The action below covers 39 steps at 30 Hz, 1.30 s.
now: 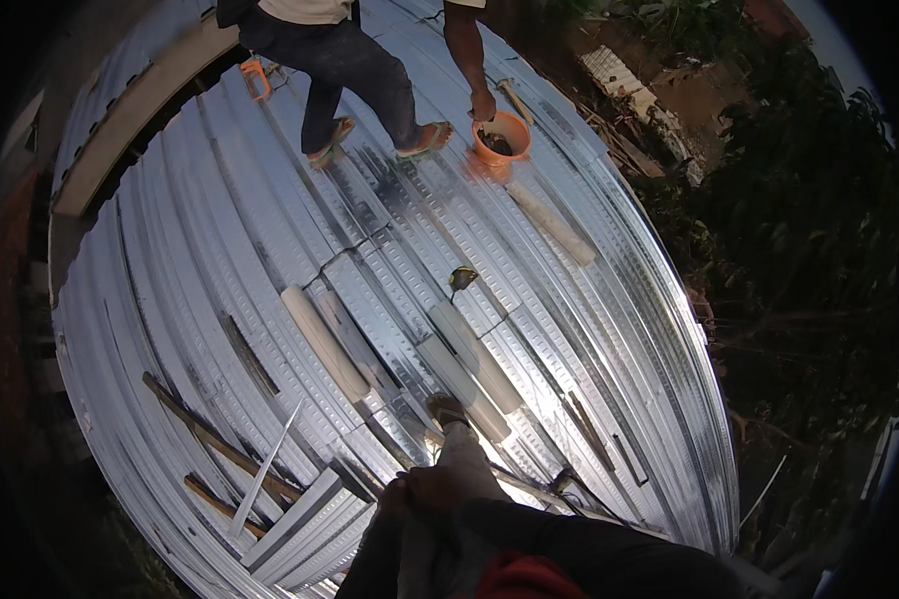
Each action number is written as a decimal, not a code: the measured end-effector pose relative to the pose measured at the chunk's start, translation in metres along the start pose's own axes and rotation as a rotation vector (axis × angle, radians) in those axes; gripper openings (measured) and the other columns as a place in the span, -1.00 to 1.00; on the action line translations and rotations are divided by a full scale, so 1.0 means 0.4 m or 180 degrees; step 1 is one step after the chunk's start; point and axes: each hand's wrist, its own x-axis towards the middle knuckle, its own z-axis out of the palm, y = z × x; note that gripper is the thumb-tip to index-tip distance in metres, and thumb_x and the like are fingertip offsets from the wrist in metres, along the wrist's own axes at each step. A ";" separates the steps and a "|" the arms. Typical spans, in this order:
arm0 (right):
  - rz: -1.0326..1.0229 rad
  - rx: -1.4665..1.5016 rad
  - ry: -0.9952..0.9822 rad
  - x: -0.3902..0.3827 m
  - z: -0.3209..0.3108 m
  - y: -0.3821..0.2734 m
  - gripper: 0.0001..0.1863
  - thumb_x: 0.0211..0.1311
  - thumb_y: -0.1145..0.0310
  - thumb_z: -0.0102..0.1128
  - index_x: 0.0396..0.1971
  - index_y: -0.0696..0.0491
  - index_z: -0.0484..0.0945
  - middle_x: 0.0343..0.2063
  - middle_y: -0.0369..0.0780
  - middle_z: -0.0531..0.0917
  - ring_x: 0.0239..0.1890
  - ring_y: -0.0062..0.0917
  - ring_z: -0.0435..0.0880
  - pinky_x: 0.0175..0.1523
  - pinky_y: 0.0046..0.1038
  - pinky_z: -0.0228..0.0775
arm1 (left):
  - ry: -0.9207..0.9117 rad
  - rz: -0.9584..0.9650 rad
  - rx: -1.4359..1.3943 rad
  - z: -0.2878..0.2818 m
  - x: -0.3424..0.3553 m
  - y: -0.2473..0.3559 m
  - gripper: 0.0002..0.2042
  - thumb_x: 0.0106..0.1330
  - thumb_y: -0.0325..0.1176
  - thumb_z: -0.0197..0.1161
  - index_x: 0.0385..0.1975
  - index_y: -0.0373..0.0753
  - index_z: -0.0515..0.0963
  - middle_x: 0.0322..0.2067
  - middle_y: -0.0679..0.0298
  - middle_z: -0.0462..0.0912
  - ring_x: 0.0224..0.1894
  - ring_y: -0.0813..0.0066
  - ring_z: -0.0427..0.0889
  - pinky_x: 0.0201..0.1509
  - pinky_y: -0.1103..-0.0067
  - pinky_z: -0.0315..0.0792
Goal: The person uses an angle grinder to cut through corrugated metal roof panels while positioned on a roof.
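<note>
At the lower middle, what looks like my left hand (397, 494) and my right hand (440, 487) are close together at my bent leg. Shadow and blur hide their fingers, and I cannot make out anything held. My foot (448, 409), in a sandal or shoe, rests on the ribbed metal sheeting (569, 329). Long pale rounded pieces (325, 344) lie beyond it, more of them (474, 357) just past the foot. A black and yellow tape measure (461, 280) sits farther off.
A person (335, 60) in sandals stands ahead, one hand at an orange bucket (501, 138) with dark contents. An orange-handled saw (257, 80) lies behind. Wooden strips (210, 434) and metal profiles (305, 524) are at left. The sheeting's edge drops toward trees (809, 210) at right.
</note>
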 end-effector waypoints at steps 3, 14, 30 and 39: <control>0.0394 0.0075 -0.0171 0.010 -0.045 -0.010 -0.63 0.50 0.11 -0.02 -0.19 0.06 0.67 -0.35 -0.03 0.75 -0.23 -0.16 0.78 -0.15 -0.08 0.59 | 0.0272 0.0129 0.0035 0.051 -0.020 0.016 -0.63 0.23 -0.33 0.26 0.04 -0.21 0.55 -0.01 -0.09 0.62 0.03 -0.19 0.59 0.15 0.06 0.49; 0.0243 0.1335 0.0142 -0.052 -0.041 0.095 -0.69 0.39 0.08 0.25 -0.26 0.04 0.69 -0.33 -0.12 0.73 -0.25 -0.20 0.73 -0.08 -0.13 0.54 | -0.0892 -0.2373 -0.3796 -0.264 0.004 0.402 -0.59 0.32 -0.35 0.33 0.16 -0.28 0.54 0.10 0.04 0.65 0.15 0.15 0.61 0.27 0.33 0.52; 0.0582 0.0826 -0.0329 -0.045 -0.130 0.064 -0.54 0.32 -0.12 0.30 -0.29 0.05 0.70 -0.36 -0.10 0.76 -0.26 -0.25 0.75 -0.14 -0.22 0.52 | -0.0887 -0.2014 -0.3727 -0.051 -0.038 0.170 -0.31 -0.12 -0.49 0.64 0.14 -0.31 0.54 0.09 0.11 0.69 0.13 0.22 0.67 0.28 0.29 0.55; 0.0614 0.0821 -0.0334 0.005 -0.131 0.094 -0.55 0.41 -0.13 0.14 -0.23 0.00 0.64 -0.29 -0.03 0.74 -0.11 -0.07 0.73 -0.01 -0.06 0.50 | -0.1004 -0.1527 -0.3204 -0.029 0.022 0.183 -0.46 0.18 -0.35 0.37 0.20 -0.36 0.50 0.16 0.00 0.62 0.21 0.07 0.59 0.34 0.26 0.47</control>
